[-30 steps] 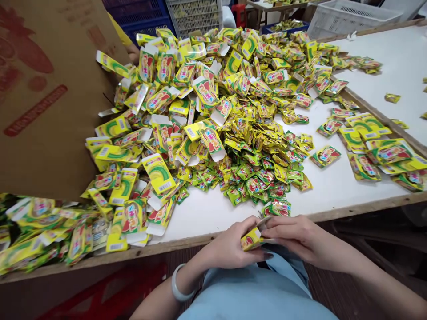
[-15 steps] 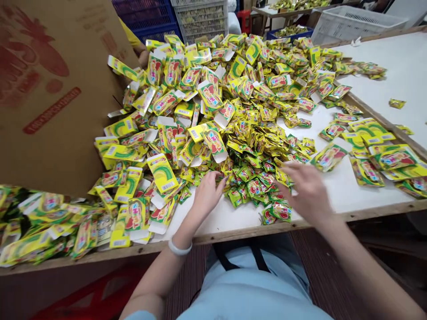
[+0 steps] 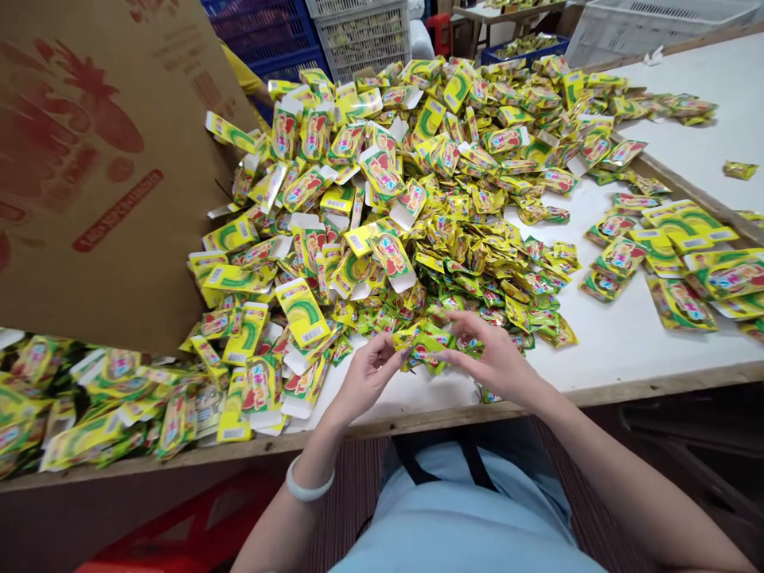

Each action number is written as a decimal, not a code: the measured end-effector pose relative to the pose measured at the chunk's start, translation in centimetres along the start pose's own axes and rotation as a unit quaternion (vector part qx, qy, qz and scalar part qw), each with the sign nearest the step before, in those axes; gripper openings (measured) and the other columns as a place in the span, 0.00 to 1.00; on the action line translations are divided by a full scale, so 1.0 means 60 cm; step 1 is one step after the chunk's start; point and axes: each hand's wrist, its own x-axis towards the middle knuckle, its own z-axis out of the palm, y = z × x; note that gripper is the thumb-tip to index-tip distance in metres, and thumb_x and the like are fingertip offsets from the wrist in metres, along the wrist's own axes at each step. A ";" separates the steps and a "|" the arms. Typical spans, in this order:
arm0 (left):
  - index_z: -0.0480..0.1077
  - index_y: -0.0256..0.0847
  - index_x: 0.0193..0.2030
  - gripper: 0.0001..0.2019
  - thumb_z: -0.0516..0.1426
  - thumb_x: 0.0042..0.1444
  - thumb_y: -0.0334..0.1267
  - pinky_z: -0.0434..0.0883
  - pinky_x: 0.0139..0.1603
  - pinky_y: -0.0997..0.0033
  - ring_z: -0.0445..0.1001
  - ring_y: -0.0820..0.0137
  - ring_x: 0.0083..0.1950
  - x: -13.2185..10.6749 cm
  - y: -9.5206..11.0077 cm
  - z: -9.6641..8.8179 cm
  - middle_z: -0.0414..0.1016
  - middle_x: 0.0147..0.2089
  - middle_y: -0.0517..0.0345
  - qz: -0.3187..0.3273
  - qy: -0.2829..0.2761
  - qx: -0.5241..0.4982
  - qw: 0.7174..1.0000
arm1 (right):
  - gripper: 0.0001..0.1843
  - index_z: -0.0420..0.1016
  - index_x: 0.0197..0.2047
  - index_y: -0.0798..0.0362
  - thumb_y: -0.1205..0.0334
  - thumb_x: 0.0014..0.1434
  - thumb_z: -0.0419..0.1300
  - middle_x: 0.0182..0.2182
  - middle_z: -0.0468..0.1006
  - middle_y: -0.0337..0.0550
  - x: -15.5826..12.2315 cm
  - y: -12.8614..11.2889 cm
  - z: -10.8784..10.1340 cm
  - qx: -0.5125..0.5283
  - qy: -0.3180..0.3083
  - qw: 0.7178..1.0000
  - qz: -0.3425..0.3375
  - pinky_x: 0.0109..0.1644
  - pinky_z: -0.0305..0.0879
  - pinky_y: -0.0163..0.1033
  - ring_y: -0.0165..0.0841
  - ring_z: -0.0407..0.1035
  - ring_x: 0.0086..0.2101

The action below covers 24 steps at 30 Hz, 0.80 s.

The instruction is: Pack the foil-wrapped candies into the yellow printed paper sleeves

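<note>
Small yellow-green candy sachets (image 3: pixel 418 342) are bunched between my two hands, low over the near edge of the pile. My left hand (image 3: pixel 371 376) pinches the left end of the bunch with thumb and fingers. From the other side my right hand (image 3: pixel 493 358) has its thumb and forefinger around the right end. How many sachets they hold is hidden. Beyond them spreads a heap of loose sachets (image 3: pixel 471 239). Left of that lie printed open-ended candy boxes (image 3: pixel 302 312), banana and watermelon pictured, white flaps showing. Filled packs (image 3: pixel 684 302) lie flat at the right.
A big cardboard carton (image 3: pixel 119 278) leans over the left of the white table (image 3: pixel 537 378), with more packs below it. A wooden strip (image 3: pixel 686 187) divides the table at right. Crates (image 3: pixel 364 40) stand behind. A co-worker's yellow sleeve (image 3: pixel 242 76) shows beside the carton.
My right hand has swung left, from the right side of the pile to meet my left hand at the sachets. A pack beside it has settled among the packs at right. The view shifted slightly.
</note>
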 end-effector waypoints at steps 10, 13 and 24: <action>0.60 0.41 0.28 0.22 0.53 0.65 0.56 0.63 0.31 0.73 0.61 0.73 0.27 -0.021 0.023 0.023 0.61 0.25 0.64 -0.017 0.029 -0.045 0.998 | 0.17 0.66 0.34 0.51 0.48 0.60 0.64 0.26 0.77 0.37 -0.028 -0.031 0.004 0.383 -0.152 0.899 0.149 0.27 0.71 0.37 0.30 0.71 0.21; 0.58 0.41 0.27 0.22 0.50 0.67 0.53 0.57 0.29 0.73 0.56 0.74 0.28 -0.024 0.027 0.023 0.57 0.26 0.64 0.003 -0.014 0.002 1.000 | 0.09 0.72 0.36 0.53 0.57 0.65 0.60 0.28 0.76 0.39 -0.026 -0.043 -0.007 0.192 -0.177 0.965 0.036 0.31 0.69 0.35 0.29 0.71 0.26; 0.66 0.42 0.38 0.08 0.57 0.63 0.43 0.67 0.36 0.72 0.70 0.70 0.33 -0.041 0.068 0.019 0.71 0.33 0.61 0.005 -0.196 0.118 0.973 | 0.23 0.63 0.60 0.52 0.64 0.63 0.60 0.61 0.68 0.57 -0.026 -0.039 -0.014 -0.038 -0.200 0.977 -0.065 0.60 0.67 0.51 0.44 0.66 0.60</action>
